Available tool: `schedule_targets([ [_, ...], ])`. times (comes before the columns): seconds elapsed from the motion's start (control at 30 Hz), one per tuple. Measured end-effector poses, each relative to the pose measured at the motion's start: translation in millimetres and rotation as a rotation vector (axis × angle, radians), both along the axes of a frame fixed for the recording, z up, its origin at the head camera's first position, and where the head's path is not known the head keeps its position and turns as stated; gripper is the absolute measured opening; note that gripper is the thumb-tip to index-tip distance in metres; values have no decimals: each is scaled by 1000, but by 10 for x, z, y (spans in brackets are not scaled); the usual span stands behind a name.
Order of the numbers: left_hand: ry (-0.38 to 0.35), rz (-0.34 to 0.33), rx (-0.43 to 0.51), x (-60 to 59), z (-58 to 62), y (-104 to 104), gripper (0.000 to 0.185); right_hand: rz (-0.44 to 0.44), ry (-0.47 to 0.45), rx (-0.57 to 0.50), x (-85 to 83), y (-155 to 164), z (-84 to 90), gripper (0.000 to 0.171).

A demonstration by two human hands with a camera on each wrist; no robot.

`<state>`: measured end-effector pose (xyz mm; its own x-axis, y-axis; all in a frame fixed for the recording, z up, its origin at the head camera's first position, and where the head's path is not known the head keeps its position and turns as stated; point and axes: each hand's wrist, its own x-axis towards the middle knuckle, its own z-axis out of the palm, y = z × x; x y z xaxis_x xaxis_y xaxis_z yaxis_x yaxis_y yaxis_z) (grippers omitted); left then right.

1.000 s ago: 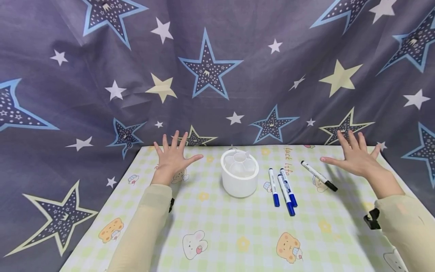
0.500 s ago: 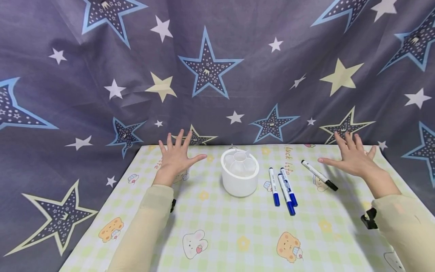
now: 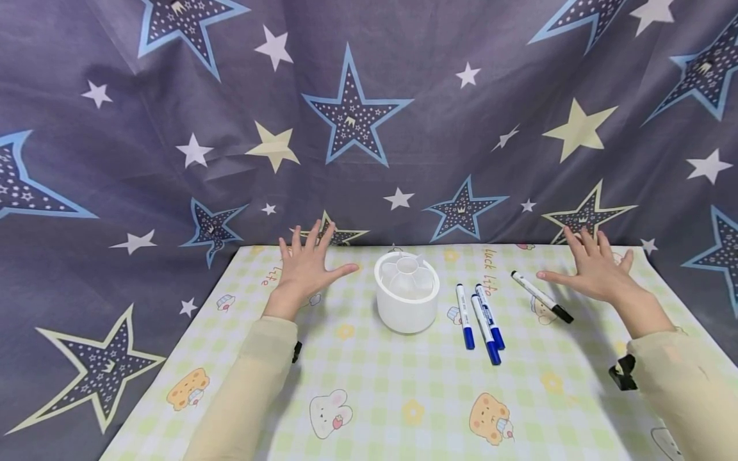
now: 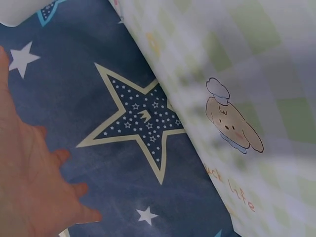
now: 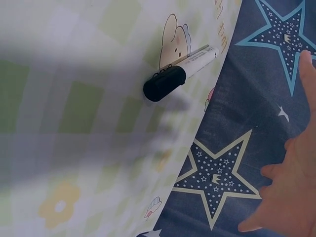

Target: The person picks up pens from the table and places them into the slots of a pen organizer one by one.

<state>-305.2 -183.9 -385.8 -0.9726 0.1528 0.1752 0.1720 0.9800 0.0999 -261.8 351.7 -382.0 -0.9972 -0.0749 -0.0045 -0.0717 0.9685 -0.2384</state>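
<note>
A: From the head, what are the hands doing?
B: The left hand (image 3: pixel 305 272) and right hand (image 3: pixel 590 274) are spread flat and hold nothing; the cup (image 3: pixel 407 301) and blue pens (image 3: pixel 481 318) lie between them.
A: And the right wrist?
B: The black pen (image 5: pixel 180 72) lies on the bench (image 5: pixel 74 123), near that hand.

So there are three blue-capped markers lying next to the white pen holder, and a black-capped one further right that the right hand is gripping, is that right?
Not quite. The right hand is not gripping the black-capped marker; its fingers are spread open and hold nothing, with the marker lying on the table mat beside the thumb. The head view shows this. The three blue-capped markers do lie beside the white pen holder.
</note>
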Motion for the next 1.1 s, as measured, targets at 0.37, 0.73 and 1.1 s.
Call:
schedule_targets([
  [0.37,22,-57,32,43,-14,84,109,7,-6,-14,-23,0,-77,120],
  [0.73,22,-103,21,116,-26,171,105,21,-24,-13,-3,-37,-92,118],
  [1.1,38,-169,72,195,-82,247,107,19,-77,-51,-16,-53,-173,117],
])
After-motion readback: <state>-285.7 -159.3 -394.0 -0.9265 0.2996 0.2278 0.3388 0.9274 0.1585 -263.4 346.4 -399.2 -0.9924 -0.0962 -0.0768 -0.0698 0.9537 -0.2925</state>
